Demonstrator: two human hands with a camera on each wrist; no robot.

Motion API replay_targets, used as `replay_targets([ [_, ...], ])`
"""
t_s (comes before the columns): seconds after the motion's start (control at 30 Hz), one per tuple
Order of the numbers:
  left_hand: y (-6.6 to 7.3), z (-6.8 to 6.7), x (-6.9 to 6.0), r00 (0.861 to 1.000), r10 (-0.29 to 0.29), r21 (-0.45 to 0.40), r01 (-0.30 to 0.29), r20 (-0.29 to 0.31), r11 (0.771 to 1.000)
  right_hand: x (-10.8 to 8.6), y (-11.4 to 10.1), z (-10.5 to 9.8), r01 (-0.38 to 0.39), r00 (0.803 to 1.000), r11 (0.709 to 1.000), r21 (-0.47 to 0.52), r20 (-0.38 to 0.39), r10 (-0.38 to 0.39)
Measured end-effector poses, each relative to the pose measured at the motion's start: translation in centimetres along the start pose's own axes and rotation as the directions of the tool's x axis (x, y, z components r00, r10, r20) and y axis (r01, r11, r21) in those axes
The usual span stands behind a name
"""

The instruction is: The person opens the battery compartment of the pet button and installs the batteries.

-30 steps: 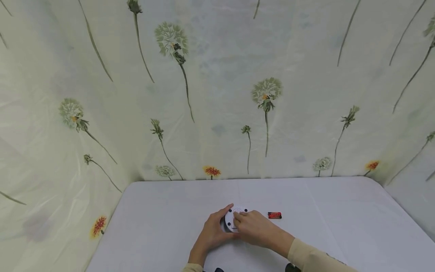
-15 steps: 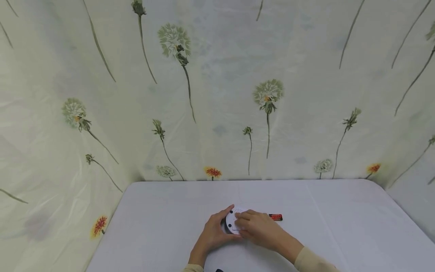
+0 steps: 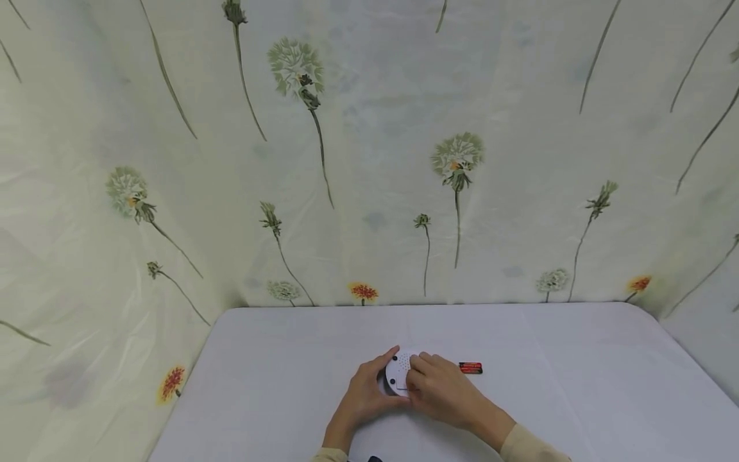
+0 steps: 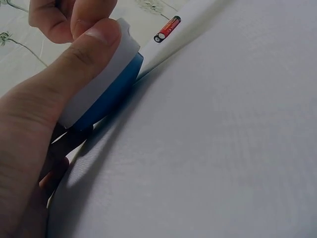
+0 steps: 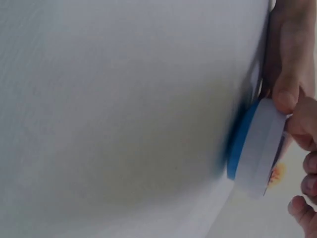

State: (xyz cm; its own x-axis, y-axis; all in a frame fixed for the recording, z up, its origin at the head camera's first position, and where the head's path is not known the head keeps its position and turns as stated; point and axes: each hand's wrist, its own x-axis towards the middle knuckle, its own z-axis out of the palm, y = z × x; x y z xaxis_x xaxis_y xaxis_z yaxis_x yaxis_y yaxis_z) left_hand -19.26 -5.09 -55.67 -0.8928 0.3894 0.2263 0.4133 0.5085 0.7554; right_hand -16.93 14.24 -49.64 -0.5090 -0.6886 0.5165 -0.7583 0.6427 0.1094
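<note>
My left hand (image 3: 364, 394) grips a round device (image 3: 402, 366) by its rim, the thumb at the near side and fingers at the far side. The device's white face, with small holes and black feet, is turned up. Its other side is blue, as the left wrist view shows on the device (image 4: 94, 99). Bent fingers of my right hand (image 3: 447, 391) touch the right part of that face and cover it; whether they pinch anything there is hidden. In the right wrist view, the device (image 5: 257, 148) stands tilted between both hands.
Two red and black batteries (image 3: 470, 367) lie side by side on the white-covered table (image 3: 277, 372), right of my right hand. A curtain with a dandelion print (image 3: 369, 160) hangs behind the table. Something small and dark (image 3: 374, 459) shows at the bottom edge.
My right fingers have shifted a little to the right across the device's face, and more of the small holes show. My left hand keeps its grip on the rim.
</note>
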Motion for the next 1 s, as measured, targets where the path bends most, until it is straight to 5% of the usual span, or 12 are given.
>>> replay_targets([
  [0.17,-0.02,0.02,0.04,1.0,-0.016,0.012,0.016,-0.003,1.0,0.23,-0.47,-0.19,-0.084,0.994,0.996,0.002,0.069,0.083],
  [0.37,-0.15,0.08,-0.01,1.0,-0.026,0.025,0.026,-0.003,0.999,0.28,-0.88,-0.41,-0.212,0.965,0.974,0.081,0.177,0.195],
  [1.0,0.12,0.05,-0.06,0.999,0.024,0.05,-0.023,-0.024,0.998,0.29,-0.88,-0.73,-0.259,0.951,0.958,0.126,0.208,0.23],
])
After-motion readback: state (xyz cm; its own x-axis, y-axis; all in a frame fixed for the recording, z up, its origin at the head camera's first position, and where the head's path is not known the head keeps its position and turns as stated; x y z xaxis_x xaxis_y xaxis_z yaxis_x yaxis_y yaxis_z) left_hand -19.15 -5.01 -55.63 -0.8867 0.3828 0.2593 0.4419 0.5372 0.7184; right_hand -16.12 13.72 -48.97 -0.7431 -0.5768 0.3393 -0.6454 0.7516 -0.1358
